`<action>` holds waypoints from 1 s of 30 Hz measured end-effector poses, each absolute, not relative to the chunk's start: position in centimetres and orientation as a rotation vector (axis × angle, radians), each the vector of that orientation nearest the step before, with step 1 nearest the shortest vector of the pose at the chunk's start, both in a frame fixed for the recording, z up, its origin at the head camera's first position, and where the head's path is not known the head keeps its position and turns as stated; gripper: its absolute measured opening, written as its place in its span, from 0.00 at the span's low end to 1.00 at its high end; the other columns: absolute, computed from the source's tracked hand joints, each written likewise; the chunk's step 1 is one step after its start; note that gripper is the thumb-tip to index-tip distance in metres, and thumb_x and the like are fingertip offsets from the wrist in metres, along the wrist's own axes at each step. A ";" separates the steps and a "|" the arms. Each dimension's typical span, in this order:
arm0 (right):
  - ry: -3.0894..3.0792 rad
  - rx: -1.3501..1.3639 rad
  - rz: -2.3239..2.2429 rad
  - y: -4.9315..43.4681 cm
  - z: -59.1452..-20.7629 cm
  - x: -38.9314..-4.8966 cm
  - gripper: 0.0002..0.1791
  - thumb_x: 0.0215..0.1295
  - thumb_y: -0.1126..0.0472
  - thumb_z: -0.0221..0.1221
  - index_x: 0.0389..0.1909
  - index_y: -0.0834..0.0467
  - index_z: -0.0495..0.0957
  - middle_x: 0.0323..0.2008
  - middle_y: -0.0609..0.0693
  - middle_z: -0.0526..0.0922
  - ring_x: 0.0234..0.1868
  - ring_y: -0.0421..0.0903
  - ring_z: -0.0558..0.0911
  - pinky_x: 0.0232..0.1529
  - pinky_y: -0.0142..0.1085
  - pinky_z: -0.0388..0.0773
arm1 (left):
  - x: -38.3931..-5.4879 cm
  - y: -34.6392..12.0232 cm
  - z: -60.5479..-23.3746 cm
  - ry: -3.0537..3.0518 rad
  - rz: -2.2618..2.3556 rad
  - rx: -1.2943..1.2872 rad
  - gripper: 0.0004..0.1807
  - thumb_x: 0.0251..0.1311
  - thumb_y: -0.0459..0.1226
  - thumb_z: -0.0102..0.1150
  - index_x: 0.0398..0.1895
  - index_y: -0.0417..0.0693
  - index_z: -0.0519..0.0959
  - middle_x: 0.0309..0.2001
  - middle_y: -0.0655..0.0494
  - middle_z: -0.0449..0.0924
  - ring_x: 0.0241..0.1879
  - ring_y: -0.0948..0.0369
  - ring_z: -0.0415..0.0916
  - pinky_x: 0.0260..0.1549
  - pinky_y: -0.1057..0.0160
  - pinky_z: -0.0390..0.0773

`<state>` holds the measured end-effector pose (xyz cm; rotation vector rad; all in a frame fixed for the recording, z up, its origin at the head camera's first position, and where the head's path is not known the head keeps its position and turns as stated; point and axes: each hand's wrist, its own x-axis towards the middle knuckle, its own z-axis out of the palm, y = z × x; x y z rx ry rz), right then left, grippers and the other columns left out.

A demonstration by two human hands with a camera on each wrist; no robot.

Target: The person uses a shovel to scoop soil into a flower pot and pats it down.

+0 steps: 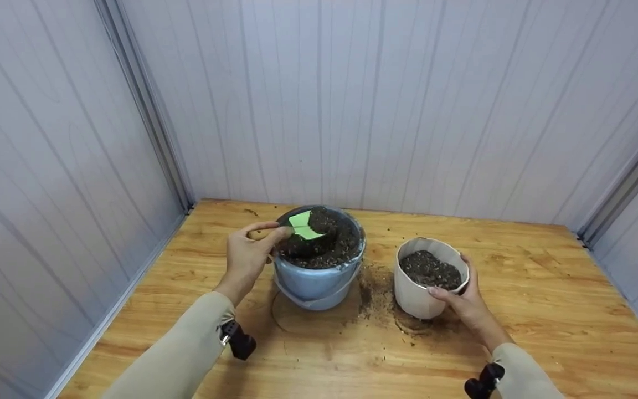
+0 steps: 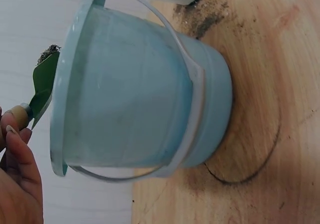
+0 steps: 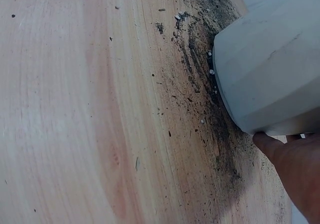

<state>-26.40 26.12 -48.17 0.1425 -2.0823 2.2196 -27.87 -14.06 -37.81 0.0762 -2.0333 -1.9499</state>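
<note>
My left hand [image 1: 248,256] grips the wooden handle [image 2: 21,116] of a garden trowel with a green blade [image 1: 303,226]. Dark soil is heaped on the blade, which is over the soil inside a light blue bucket [image 1: 314,282]. In the left wrist view the trowel [image 2: 45,79] shows past the bucket's rim, soil at its tip. On the right, a whitish faceted plant pot [image 1: 416,296] holds dark soil [image 1: 430,269]. My right hand [image 1: 471,305] holds this pot by its near right side, thumb at the rim and fingers around the wall.
Spilled soil [image 1: 374,291] is scattered on the wooden table [image 1: 546,299] between bucket and pot, and around the pot's base. The bucket's handle [image 1: 319,302] hangs down its front. Pale panels [image 1: 341,111] enclose the table at the back and sides.
</note>
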 end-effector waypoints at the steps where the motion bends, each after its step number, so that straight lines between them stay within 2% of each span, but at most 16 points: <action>1: -2.081 0.137 2.215 26.1 -48.2 -26.3 0.58 0.57 0.75 0.64 0.76 0.53 0.32 0.72 0.65 0.49 0.66 0.58 0.61 0.54 0.27 0.71 | -27.9 -13.8 -37.7 -2.022 -1.960 0.071 0.19 0.48 0.39 0.79 0.42 0.39 0.86 0.23 0.47 0.84 0.17 0.60 0.76 0.17 0.67 0.76; 7: -2.040 0.119 2.227 25.6 -48.5 -26.2 0.59 0.56 0.76 0.64 0.76 0.53 0.32 0.72 0.66 0.48 0.68 0.60 0.59 0.54 0.27 0.71 | -28.2 -12.3 -37.3 -2.000 -1.981 0.026 0.17 0.47 0.37 0.79 0.40 0.38 0.87 0.24 0.48 0.85 0.18 0.60 0.78 0.21 0.64 0.79; 14: -2.078 0.106 2.145 25.4 -48.6 -26.1 0.59 0.55 0.74 0.65 0.76 0.56 0.32 0.72 0.66 0.48 0.69 0.58 0.57 0.55 0.24 0.66 | -28.4 -9.8 -37.1 -1.979 -2.025 -0.024 0.16 0.47 0.37 0.79 0.38 0.38 0.87 0.21 0.50 0.84 0.14 0.58 0.77 0.15 0.62 0.78; 17: -2.112 0.096 2.109 25.2 -48.6 -26.1 0.59 0.56 0.73 0.66 0.76 0.56 0.32 0.72 0.66 0.48 0.70 0.58 0.56 0.57 0.24 0.63 | -28.4 -8.7 -37.1 -1.982 -2.057 -0.055 0.16 0.48 0.37 0.78 0.39 0.38 0.86 0.22 0.47 0.84 0.14 0.58 0.78 0.14 0.63 0.78; 22: -2.114 0.055 2.085 24.7 -48.7 -26.1 0.60 0.55 0.72 0.67 0.77 0.56 0.32 0.73 0.64 0.47 0.71 0.58 0.55 0.61 0.29 0.61 | -28.2 -6.9 -36.7 -2.018 -2.074 -0.096 0.16 0.51 0.37 0.76 0.41 0.39 0.86 0.27 0.40 0.84 0.15 0.58 0.78 0.15 0.65 0.77; 30: -2.093 -0.002 2.053 23.8 -48.8 -26.1 0.61 0.55 0.71 0.68 0.77 0.55 0.32 0.73 0.63 0.47 0.71 0.56 0.54 0.67 0.39 0.57 | -28.2 -4.4 -37.3 -2.042 -2.138 -0.162 0.14 0.52 0.38 0.75 0.41 0.40 0.86 0.26 0.39 0.83 0.16 0.57 0.78 0.17 0.63 0.78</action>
